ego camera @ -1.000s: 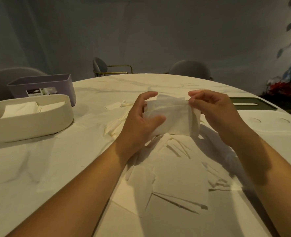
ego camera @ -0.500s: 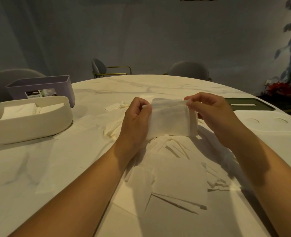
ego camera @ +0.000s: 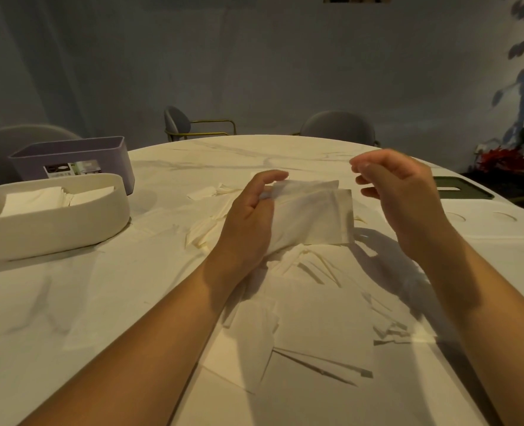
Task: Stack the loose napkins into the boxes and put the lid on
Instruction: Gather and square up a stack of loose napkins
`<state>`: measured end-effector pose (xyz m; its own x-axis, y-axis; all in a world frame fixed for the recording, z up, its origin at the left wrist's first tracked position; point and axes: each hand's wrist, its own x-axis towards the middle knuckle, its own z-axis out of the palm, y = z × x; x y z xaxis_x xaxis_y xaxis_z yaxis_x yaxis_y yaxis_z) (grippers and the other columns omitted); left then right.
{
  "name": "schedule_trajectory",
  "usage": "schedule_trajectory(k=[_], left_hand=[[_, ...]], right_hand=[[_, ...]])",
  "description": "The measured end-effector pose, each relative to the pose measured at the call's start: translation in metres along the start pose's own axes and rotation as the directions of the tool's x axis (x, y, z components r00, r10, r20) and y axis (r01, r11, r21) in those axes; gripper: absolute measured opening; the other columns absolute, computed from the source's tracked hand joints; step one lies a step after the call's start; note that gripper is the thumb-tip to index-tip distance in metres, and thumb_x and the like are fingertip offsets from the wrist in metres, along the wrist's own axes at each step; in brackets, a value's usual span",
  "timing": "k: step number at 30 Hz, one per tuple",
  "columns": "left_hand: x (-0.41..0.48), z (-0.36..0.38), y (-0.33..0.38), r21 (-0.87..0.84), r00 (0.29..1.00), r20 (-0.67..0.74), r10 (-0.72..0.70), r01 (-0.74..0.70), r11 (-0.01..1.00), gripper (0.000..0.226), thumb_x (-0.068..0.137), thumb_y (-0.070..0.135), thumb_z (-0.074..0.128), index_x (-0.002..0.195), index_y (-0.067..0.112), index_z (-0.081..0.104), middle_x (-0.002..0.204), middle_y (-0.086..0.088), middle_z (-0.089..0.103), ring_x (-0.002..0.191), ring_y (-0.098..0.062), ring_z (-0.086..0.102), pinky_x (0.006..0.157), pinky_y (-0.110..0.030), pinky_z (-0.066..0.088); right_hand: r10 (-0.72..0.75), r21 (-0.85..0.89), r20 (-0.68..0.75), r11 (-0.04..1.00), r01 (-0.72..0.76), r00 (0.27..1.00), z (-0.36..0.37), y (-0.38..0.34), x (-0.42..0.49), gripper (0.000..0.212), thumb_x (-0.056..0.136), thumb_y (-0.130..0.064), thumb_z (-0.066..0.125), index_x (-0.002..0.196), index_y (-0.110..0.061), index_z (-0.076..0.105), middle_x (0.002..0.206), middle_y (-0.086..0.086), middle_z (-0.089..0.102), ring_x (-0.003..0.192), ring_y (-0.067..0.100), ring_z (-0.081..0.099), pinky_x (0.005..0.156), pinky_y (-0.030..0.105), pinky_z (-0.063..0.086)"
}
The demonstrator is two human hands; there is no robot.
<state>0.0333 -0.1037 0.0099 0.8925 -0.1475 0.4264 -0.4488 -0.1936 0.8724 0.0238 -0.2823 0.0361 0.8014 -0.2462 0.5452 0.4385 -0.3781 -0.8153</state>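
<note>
White folded napkin [ego camera: 316,214], prob. several layers, in L hand [ego camera: 244,221] pinch; R hand [ego camera: 405,195] loose, empty.

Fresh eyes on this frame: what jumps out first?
The left hand gripping a folded napkin mid-air at centre, the right hand open beside it, apart. Below them loose napkins litter the table; at left a cream box already holds some, a purple box behind it.

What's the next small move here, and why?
Likely: the left hand carries the folded napkin left to the cream box and lays it on the napkins inside. The left hand alone grips the napkin; the right hand hovers beside it, fingers relaxed, holding nothing. The napkin looks folded flat, and that box is open.
</note>
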Motion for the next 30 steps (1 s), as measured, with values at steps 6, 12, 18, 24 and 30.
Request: schedule_trajectory(k=[6, 12, 18, 24, 30], left_hand=[[-0.0009, -0.0011, 0.001, -0.01, 1.0, 0.01, 0.015, -0.015, 1.0, 0.021, 0.1, 0.02, 0.041, 0.093, 0.036, 0.052, 0.096, 0.026, 0.051, 0.09, 0.003, 0.051, 0.079, -0.012, 0.044], [-0.0052, -0.0043, 0.0, -0.048, 0.999, 0.048, 0.005, -0.002, 0.999, 0.031, 0.084, 0.012, 0.067, 0.104, 0.029, 0.052, 0.099, 0.019, 0.051, 0.095, -0.014, 0.054, 0.084, -0.027, 0.055], [-0.0055, -0.0031, -0.0002, -0.046, 0.999, 0.023, -0.028, 0.029, 0.999, 0.037, 0.08, 0.007, 0.07, 0.092, 0.035, 0.05, 0.098, 0.021, 0.049, 0.092, -0.012, 0.053, 0.072, -0.018, 0.056], [-0.0043, -0.004, 0.0002, -0.045, 0.998, 0.053, 0.019, -0.017, 0.999, 0.038, 0.081, 0.011, 0.07, 0.095, 0.039, 0.049, 0.1, 0.024, 0.047, 0.096, -0.014, 0.053, 0.08, -0.023, 0.056], [-0.0072, -0.0058, 0.0012, -0.089, 0.993, 0.109, 0.041, -0.031, 0.996, 0.04, 0.084, 0.01, 0.067, 0.094, 0.045, 0.05, 0.101, 0.027, 0.045, 0.092, -0.009, 0.052, 0.067, -0.013, 0.054]], right_hand=[[0.001, -0.173, 0.191, 0.984, 0.032, 0.982, 0.0061, -0.0009, -0.0059, 0.012, 0.087, -0.025, 0.065, 0.089, -0.035, 0.059, 0.093, -0.019, 0.058, 0.087, 0.007, 0.058, 0.07, 0.008, 0.045], [0.085, -0.26, 0.266, 0.966, -0.014, 0.96, 0.0058, 0.0017, -0.0079, 0.021, 0.082, -0.023, 0.073, 0.097, -0.03, 0.061, 0.099, -0.01, 0.062, 0.09, 0.013, 0.059, 0.082, 0.023, 0.05], [0.124, -0.148, 0.195, 0.984, -0.096, 0.973, 0.005, 0.002, -0.0074, 0.009, 0.084, -0.022, 0.069, 0.085, -0.03, 0.065, 0.088, -0.01, 0.064, 0.087, 0.015, 0.062, 0.072, 0.018, 0.05], [0.029, -0.144, 0.149, 0.99, -0.007, 0.988, 0.0061, -0.0002, -0.0073, 0.013, 0.084, -0.018, 0.068, 0.09, -0.029, 0.065, 0.096, -0.011, 0.062, 0.089, 0.01, 0.06, 0.073, 0.01, 0.047], [0.027, -0.147, 0.116, 0.989, -0.009, 0.993, 0.0082, 0.0022, -0.0071, 0.009, 0.085, -0.015, 0.067, 0.084, -0.024, 0.066, 0.109, -0.009, 0.061, 0.091, 0.009, 0.059, 0.077, 0.009, 0.046]])
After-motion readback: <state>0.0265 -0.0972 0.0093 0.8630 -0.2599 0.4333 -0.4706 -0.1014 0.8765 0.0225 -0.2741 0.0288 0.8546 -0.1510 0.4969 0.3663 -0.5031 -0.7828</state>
